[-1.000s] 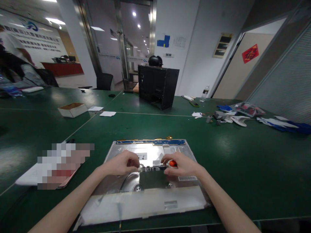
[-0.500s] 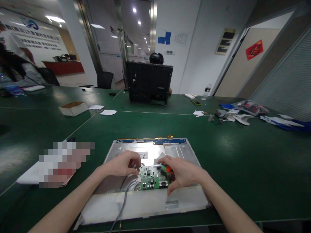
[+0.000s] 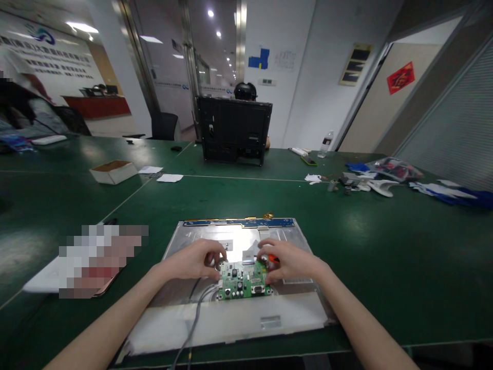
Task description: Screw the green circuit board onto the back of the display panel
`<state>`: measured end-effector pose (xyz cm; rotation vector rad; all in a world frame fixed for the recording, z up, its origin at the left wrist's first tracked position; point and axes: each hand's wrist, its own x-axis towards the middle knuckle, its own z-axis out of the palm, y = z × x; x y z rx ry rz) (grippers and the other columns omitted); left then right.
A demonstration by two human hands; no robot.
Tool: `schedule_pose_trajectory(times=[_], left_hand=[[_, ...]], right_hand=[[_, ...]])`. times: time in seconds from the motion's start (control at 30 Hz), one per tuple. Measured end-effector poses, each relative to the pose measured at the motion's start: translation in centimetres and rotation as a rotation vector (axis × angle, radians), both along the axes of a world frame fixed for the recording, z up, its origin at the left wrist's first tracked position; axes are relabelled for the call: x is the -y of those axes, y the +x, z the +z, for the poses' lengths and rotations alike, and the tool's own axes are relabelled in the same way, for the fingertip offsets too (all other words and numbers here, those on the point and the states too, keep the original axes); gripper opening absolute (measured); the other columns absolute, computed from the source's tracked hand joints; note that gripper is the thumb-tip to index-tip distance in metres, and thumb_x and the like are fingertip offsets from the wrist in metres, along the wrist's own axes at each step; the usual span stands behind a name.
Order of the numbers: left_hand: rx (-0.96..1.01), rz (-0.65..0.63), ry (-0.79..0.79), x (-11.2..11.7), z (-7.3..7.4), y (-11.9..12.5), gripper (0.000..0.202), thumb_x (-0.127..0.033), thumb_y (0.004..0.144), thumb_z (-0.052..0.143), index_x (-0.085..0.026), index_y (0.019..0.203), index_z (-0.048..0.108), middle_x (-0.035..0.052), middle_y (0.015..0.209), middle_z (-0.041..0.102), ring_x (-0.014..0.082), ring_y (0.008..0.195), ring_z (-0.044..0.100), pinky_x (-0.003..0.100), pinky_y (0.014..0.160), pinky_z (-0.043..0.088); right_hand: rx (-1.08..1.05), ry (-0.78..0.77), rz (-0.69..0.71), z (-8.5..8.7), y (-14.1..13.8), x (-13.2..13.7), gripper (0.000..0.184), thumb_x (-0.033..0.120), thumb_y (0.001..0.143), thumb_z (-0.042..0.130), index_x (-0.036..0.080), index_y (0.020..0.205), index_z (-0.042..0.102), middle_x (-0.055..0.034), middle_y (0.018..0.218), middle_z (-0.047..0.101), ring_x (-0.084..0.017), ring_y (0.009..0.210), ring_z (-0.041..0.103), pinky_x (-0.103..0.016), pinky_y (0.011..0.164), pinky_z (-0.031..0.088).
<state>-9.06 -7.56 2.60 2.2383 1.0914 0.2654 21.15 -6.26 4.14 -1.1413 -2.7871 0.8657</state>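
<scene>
A green circuit board [image 3: 246, 280] lies on the metal back of a bare display panel [image 3: 285, 311]. Grey cables [image 3: 196, 321] run from the board's left side towards the table's front edge. My left hand [image 3: 198, 259] is at the board's upper left corner, thumb and curled fingers closed on its edge. At the right edge, my right hand [image 3: 290, 262] has its thumb and fingertips against the board. A screwdriver with an orange-and-green handle [image 3: 273, 258] is tucked in that hand, mostly hidden by the fingers. A short flat ribbon [image 3: 248, 257] rises from the board's upper edge.
A phone-like object on a white sheet [image 3: 42, 277] lies to the left. Farther back are an open cardboard box [image 3: 113, 172], a black monitor [image 3: 234, 131] with a person behind it, a bottle [image 3: 326, 144], gloves [image 3: 447, 192] and a plastic bag [image 3: 395, 168].
My right hand has moved a little to the right and back, its thumb now at the board's right edge. More of the board shows. My left hand has barely moved.
</scene>
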Motion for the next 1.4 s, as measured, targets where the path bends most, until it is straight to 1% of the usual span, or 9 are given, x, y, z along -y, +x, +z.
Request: schedule_pose_trajectory(times=[0.53, 0.67, 0.73, 0.8, 0.87, 0.97, 1.03, 1.2, 1.4], left_hand=[[0.033, -0.034, -0.022, 0.1, 0.1, 0.2, 0.029, -0.037, 0.074, 0.072, -0.019, 0.096, 0.067, 0.0021, 0.085, 0.063, 0.0151, 0.07, 0.054, 0.024, 0.06, 0.04], [0.04, -0.017, -0.016, -0.3, 0.1, -0.5, 0.032, -0.039, 0.074, 0.072, -0.02, 0.099, 0.068, 0.0014, 0.081, 0.064, 0.0147, 0.068, 0.055, 0.023, 0.059, 0.04], [0.064, 0.035, 0.023, -0.8, 0.0, -1.2, 0.03, -0.042, 0.078, 0.068, -0.018, 0.096, 0.069, 0.002, 0.078, 0.065, 0.0149, 0.067, 0.055, 0.023, 0.059, 0.04], [0.091, 0.132, 0.112, -1.5, -0.4, -1.7, 0.029, -0.043, 0.084, 0.06, -0.016, 0.087, 0.069, 0.0031, 0.077, 0.066, 0.0156, 0.069, 0.056, 0.024, 0.061, 0.039], [0.136, 0.259, 0.202, -2.0, -1.0, -2.0, 0.032, -0.043, 0.089, 0.052, -0.016, 0.082, 0.067, 0.0034, 0.078, 0.066, 0.0166, 0.072, 0.056, 0.025, 0.065, 0.04], [0.147, 0.329, 0.23, -2.6, -2.1, -1.7, 0.036, -0.044, 0.092, 0.044, -0.015, 0.084, 0.064, 0.0028, 0.076, 0.064, 0.0165, 0.068, 0.054, 0.025, 0.062, 0.038], [0.13, 0.316, 0.211, -2.9, -2.6, -1.4, 0.036, -0.044, 0.093, 0.042, -0.015, 0.084, 0.062, 0.0025, 0.074, 0.062, 0.0168, 0.066, 0.054, 0.025, 0.061, 0.038], [0.147, 0.273, 0.2, -3.8, -2.8, -0.9, 0.036, -0.04, 0.095, 0.037, -0.016, 0.083, 0.06, 0.0041, 0.081, 0.064, 0.019, 0.076, 0.057, 0.027, 0.068, 0.04], [0.119, 0.242, 0.23, -5.0, -2.9, -0.4, 0.036, -0.037, 0.095, 0.036, -0.015, 0.083, 0.061, 0.0059, 0.083, 0.065, 0.0195, 0.077, 0.057, 0.028, 0.07, 0.041]], right_hand=[[-0.094, 0.01, -0.007, 0.0, -0.2, -0.1, 0.045, 0.048, 0.073, 0.068, 0.025, 0.112, 0.063, -0.0061, 0.138, 0.047, -0.03, 0.115, 0.05, -0.049, 0.093, 0.041], [-0.413, 0.095, -0.125, 1.3, 1.2, -0.5, 0.026, 0.034, 0.078, 0.064, 0.023, 0.102, 0.067, -0.0057, 0.123, 0.061, -0.026, 0.114, 0.053, -0.046, 0.098, 0.038], [-0.672, 0.104, -0.275, 1.8, 2.0, -0.7, 0.022, 0.031, 0.081, 0.06, 0.022, 0.1, 0.068, -0.0066, 0.108, 0.067, -0.022, 0.095, 0.062, -0.04, 0.084, 0.047], [-0.953, -0.015, -0.442, 1.9, 2.7, -0.9, 0.023, 0.032, 0.082, 0.056, 0.021, 0.098, 0.067, -0.0064, 0.092, 0.07, -0.015, 0.059, 0.058, -0.03, 0.055, 0.048], [-1.198, -0.216, -0.528, 1.4, 2.9, -1.4, 0.026, 0.035, 0.081, 0.051, 0.02, 0.094, 0.067, -0.007, 0.088, 0.07, -0.01, 0.041, 0.045, -0.026, 0.038, 0.037], [-1.346, -0.565, -0.523, -0.4, 2.7, -2.5, 0.036, 0.043, 0.08, 0.044, 0.018, 0.09, 0.068, -0.0111, 0.097, 0.07, -0.015, 0.052, 0.056, -0.026, 0.041, 0.04], [-1.288, -0.76, -0.512, -2.0, 2.4, -3.2, 0.046, 0.05, 0.08, 0.04, 0.015, 0.087, 0.068, -0.0134, 0.087, 0.071, -0.018, 0.056, 0.06, -0.027, 0.042, 0.041], [-1.303, -0.749, -0.549, -5.0, 2.1, -3.5, 0.047, 0.052, 0.08, 0.039, 0.014, 0.079, 0.067, -0.0088, 0.06, 0.066, -0.015, 0.039, 0.052, -0.025, 0.036, 0.034], [-1.34, -0.665, -0.574, -5.4, 2.5, -2.9, 0.044, 0.052, 0.079, 0.043, 0.015, 0.072, 0.065, -0.0087, 0.058, 0.065, -0.015, 0.039, 0.051, -0.025, 0.037, 0.032]])
